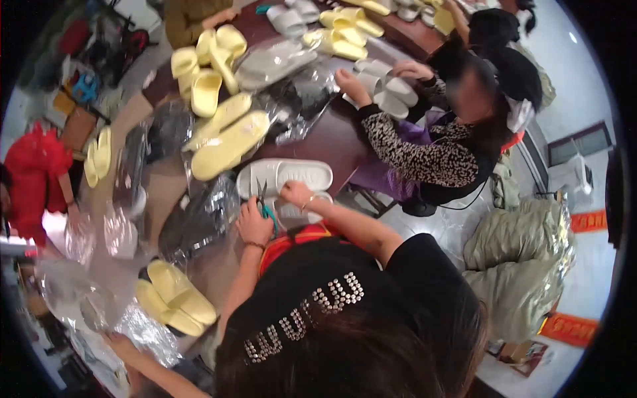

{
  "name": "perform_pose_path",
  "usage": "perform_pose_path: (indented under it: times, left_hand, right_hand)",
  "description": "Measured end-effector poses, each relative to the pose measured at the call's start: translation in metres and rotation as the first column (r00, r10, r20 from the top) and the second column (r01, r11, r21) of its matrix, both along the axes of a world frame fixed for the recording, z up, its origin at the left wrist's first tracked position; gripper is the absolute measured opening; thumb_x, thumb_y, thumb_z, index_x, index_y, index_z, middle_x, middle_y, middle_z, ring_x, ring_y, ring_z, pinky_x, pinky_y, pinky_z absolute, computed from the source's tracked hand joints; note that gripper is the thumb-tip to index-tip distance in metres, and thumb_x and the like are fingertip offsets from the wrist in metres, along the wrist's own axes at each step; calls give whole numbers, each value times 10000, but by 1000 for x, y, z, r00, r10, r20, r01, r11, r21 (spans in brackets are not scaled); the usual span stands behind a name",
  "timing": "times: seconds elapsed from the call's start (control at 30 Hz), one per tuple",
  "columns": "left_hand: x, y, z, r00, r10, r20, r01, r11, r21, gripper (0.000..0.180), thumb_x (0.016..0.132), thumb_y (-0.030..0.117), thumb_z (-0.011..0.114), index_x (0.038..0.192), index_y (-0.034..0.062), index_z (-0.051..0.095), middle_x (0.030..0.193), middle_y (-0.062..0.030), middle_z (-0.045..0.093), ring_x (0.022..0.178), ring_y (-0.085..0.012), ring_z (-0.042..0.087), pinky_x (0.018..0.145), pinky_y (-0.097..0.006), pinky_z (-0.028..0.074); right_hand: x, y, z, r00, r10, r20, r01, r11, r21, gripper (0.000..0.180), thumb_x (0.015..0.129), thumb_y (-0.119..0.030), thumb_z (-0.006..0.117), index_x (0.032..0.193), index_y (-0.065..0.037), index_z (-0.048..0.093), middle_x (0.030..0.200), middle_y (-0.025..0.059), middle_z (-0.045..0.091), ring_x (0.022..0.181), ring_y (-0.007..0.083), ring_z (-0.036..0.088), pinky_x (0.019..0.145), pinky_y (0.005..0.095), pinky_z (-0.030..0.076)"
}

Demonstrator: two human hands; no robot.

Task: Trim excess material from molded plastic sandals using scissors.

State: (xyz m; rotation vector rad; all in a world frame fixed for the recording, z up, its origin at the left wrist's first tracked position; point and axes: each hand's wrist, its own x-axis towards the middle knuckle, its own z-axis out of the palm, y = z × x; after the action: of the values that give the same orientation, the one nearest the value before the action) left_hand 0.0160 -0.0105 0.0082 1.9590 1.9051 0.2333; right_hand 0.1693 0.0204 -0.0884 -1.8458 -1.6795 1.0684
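Note:
My left hand (255, 223) is closed around a pair of scissors (268, 212) with teal handles, its dark blades pointing away from me and standing apart. A beaded bracelet circles that wrist. My right hand (298, 194) has its fingers curled together over the slippers, and what they pinch, if anything, is too small to make out. Two pale grey slippers lie under and beside my hands: the far slipper (255, 178) shows its sole and strap, while the near slipper (292, 211) is partly covered by my right hand and wrist.
Left of my hands lies a dark bagged item (202, 222). Yellow slippers (176, 298) rest nearer left, with more yellow slippers (229, 146) farther off. A co-worker (424, 146) at right handles grey slippers (395, 96). Another person's hand (123, 348) holds clear plastic (142, 331) at lower left.

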Motion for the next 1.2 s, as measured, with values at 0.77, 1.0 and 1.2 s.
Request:
perform_pose_path:
  times: [0.77,1.0,1.2]
  left_hand:
    - [-34,-29,40,606,190,772,-143,981,-130,408,752,102,577,1121,35,419,836,-67,565,703,-116,535,640,-249,446]
    - [3,-8,115,-72,375,924,387,864,-321,336,848,202,428,1131,27,380,848,-112,571,719,-168,570,614,-282,474]
    - [8,4,113,-12,496,868,482,763,-430,379,832,262,436,1122,28,371,842,-144,579,672,-205,589,582,-313,493]
  right_hand:
    - [47,-2,102,916,108,386,-260,893,367,276,701,-286,563,617,-30,507,585,180,547,551,351,544,508,433,424]
    - [41,-11,125,939,-58,339,-149,821,552,245,681,-257,616,643,-25,546,524,175,529,488,340,535,475,424,422]
    - [32,-23,132,965,-26,260,-112,857,503,212,692,-248,599,644,-43,569,547,169,537,508,334,541,483,420,422]
